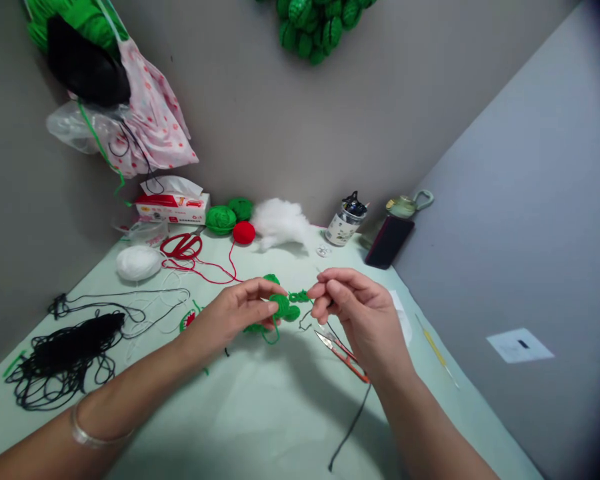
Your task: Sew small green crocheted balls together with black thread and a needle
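While a green yarn piece [280, 305] is gripped by the left hand [240, 307], a thin thing [319, 270] is pinched by the right hand [365, 308]

Above the middle of the surface [230, 420], the green yarn piece is held by the left hand, which is curled around it, and a green loop [271, 341] is seen below. By the right hand, whose fingertips [316, 291] are pressed together, the thin thing is grasped; what it is cannot be told, because only little of it is shown. Between both hands, a green braided strip [298, 296] is seen; whether it is joined to the piece cannot be told. Near the right hand, orange-handled snips [347, 359] are laid, with a dark cord [351, 427] placed closer to the front edge. On the left side, black yarn [73, 347] is spread, and behind it a white ball [138, 263] is set near red scissors [181, 246]. Farther back, white stuffing [283, 225] is placed beside a red ball [244, 233].
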{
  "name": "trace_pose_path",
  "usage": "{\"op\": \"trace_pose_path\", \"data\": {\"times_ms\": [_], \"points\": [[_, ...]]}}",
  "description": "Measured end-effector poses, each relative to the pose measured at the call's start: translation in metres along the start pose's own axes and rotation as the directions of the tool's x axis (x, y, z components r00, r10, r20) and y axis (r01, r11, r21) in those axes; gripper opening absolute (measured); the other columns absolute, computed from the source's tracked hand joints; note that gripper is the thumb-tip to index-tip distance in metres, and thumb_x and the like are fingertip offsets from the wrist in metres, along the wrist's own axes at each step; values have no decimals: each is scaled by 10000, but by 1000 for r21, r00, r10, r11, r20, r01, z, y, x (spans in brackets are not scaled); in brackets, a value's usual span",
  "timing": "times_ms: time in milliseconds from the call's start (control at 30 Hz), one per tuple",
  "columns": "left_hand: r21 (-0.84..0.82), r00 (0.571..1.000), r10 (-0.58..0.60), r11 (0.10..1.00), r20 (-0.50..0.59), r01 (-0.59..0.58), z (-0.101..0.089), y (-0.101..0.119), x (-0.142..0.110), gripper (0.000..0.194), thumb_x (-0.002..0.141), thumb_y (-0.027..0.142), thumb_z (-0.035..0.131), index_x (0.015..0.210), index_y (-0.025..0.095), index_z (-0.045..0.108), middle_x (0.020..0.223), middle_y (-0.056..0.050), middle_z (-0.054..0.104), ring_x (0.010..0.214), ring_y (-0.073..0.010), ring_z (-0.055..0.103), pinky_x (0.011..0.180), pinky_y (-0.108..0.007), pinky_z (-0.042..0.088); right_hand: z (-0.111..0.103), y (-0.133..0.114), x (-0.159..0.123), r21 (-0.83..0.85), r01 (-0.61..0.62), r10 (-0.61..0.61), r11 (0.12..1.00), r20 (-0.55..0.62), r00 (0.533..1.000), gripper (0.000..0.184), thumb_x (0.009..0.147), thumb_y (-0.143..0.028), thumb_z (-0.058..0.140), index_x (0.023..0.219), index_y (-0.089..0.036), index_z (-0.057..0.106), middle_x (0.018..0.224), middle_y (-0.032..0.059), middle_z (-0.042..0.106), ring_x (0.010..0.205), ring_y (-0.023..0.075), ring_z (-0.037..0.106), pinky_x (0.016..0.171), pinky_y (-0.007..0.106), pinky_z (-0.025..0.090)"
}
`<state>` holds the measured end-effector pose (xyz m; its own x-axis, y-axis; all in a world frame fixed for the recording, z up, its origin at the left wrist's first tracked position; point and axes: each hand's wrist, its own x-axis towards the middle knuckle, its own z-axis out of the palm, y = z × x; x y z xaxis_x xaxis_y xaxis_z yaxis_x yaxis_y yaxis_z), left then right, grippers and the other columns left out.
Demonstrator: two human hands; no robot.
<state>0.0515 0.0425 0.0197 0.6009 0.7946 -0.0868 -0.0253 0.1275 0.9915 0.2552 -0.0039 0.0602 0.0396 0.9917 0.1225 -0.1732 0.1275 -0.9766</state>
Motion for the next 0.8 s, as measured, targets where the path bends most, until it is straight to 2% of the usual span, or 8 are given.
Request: {"op": "trace_pose_path", "data": {"times_ms": [100,200,267,333,433,633,733,800], "points": [[351,995,-16,936,103,-21,1,-13,3,203,849,288,629,1029,210,680,932,-46,678,869,-215,631,849,-400,513,-2,-3,-1,11,11,-11,1000,-3,1000,150,895,-348,695,915,-207,649,784,20,735,570,119,660,513,229,526],[524,991,104,842,81,-131,12,-19,0,270,774,204,667,1042,232,694,1165,-72,650,1126,-269,548,1022,-458,426,2,-1,-3,1,-52,52,999,21,998,192,900,-385,686,927,-215,598,799,17,738,588,119,667,553,234,539],[391,994,93,914,64,-111,21,-15,-3,411,757,252,721,1162,260,651,1225,-65,624,1101,-248,552,986,-425,457,7,2,-5,3,-121,120,993,82,989,201,902,-391,680,927,-217,585,806,17,737,617,120,677,599,243,551],[116,984,8,993,175,-29,26,-9,-7,487,790,328,724,1256,268,593,1113,-45,649,906,-187,604,833,-353,516,10,2,-5,21,-176,171,984,136,976,201,894,-387,684,916,-216,581,790,13,731,600,116,665,583,237,540],[-77,958,-63,993,281,88,21,1,-9,254,876,370,655,1062,198,667,813,-7,642,675,-126,586,691,-282,492,0,-7,3,73,-108,105,991,42,994,181,854,-346,718,894,-214,601,715,-23,694,442,56,530,436,167,422],[-2,979,-37,999,200,39,-17,10,0,246,902,388,636,859,165,732,706,-9,625,646,-120,553,658,-257,454,-63,-47,25,130,168,-117,977,-330,937,174,723,-194,794,824,-177,653,646,-67,611,381,-6,340,328,103,286],[109,992,-22,994,122,9,-24,10,3,227,891,386,658,889,177,747,766,-17,643,681,-127,557,670,-259,441,-73,-48,26,148,174,-114,974,-344,932,164,735,-180,790,826,-182,653,655,-74,610,384,-7,338,325,94,299],[132,999,-12,991,30,8,-18,8,2,242,854,369,710,1023,197,732,852,-26,658,722,-139,575,679,-263,441,-59,-37,21,130,104,-67,986,-266,962,163,762,-221,785,840,-192,646,646,-69,611,393,9,385,345,109,337]]}}
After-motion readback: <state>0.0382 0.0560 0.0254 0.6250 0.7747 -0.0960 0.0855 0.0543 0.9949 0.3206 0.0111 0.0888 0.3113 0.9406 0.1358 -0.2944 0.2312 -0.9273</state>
